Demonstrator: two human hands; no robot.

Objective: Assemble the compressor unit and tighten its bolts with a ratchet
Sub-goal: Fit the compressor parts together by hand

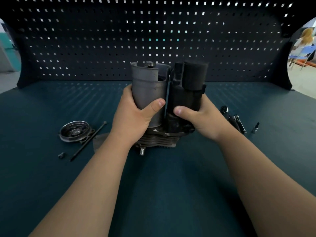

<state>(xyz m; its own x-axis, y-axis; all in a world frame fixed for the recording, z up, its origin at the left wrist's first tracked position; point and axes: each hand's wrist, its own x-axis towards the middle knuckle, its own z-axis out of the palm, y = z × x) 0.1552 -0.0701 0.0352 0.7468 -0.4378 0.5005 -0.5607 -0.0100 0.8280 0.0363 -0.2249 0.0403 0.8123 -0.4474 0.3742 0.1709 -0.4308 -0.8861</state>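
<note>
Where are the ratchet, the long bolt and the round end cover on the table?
ratchet (pixel 232 119): head view, on its dark handle.
long bolt (pixel 85 144): head view, on the middle of its shank.
round end cover (pixel 74 130): head view, on its centre.

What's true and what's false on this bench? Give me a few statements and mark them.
1. The left grip holds the grey cylinder. True.
2. The right grip holds the ratchet. False: it holds the black part; the ratchet lies on the table to the right.
3. A long bolt lies on the table left of the unit. True.
4. The round cover sits on top of the cylinder. False: it lies on the table, beside the bolt.
</note>
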